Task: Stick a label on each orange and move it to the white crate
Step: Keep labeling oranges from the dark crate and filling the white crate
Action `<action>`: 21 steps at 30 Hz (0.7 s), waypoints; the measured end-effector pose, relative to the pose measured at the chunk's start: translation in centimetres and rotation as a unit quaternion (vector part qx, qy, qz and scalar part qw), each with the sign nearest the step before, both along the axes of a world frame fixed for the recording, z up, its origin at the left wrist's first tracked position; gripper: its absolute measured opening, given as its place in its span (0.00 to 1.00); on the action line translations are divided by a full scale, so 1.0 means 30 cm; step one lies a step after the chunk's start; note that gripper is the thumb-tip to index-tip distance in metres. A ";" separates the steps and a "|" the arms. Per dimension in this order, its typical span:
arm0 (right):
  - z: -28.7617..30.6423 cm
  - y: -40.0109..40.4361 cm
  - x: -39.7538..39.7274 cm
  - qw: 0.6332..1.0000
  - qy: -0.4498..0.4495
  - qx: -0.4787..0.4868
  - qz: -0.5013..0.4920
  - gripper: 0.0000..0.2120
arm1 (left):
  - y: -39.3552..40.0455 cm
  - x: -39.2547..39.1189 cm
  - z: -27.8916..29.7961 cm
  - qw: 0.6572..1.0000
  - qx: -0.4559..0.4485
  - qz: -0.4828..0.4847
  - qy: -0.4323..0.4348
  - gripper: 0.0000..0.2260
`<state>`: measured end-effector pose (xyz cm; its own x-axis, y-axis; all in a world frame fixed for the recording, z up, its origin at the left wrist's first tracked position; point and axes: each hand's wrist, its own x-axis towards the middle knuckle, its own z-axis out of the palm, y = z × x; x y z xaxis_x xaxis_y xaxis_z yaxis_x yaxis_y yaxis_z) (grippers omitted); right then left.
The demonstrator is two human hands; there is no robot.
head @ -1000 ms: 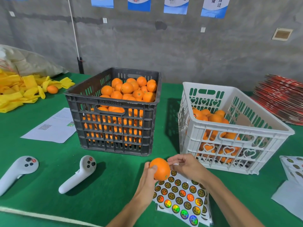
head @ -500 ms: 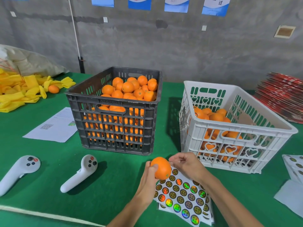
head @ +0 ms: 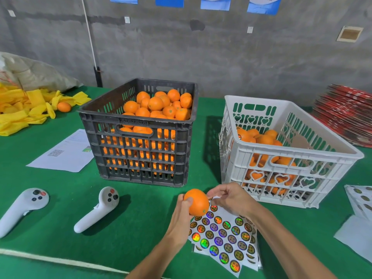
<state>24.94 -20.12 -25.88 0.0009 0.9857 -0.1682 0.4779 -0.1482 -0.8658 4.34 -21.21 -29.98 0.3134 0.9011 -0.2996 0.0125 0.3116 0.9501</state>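
Note:
My left hand point(head: 182, 215) grips an orange point(head: 197, 201) just above the green table, in front of the two crates. My right hand point(head: 231, 198) is right beside the orange with curled fingers, pinching at the top edge of the label sheet point(head: 223, 236) of round holographic stickers; whether a label is between the fingertips I cannot tell. The black crate point(head: 141, 154) is piled with oranges. The white crate point(head: 281, 164), to the right, holds several oranges.
Two white controllers point(head: 96, 210) point(head: 22, 208) lie at the left. A paper sheet point(head: 64, 153) sits behind them. Yellow wrappers and a loose orange point(head: 64, 106) are far left. More label sheets point(head: 360, 200) and a red stack point(head: 346, 113) are at right.
The hands and the orange have stayed almost in place. My right hand's fingers have shifted slightly at the sheet's top edge beside the orange.

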 end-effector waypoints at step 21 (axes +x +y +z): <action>0.062 -0.069 -0.001 0.999 0.005 -0.016 0.038 0.13 | 0.001 0.000 -0.002 1.000 0.006 0.004 0.009 0.50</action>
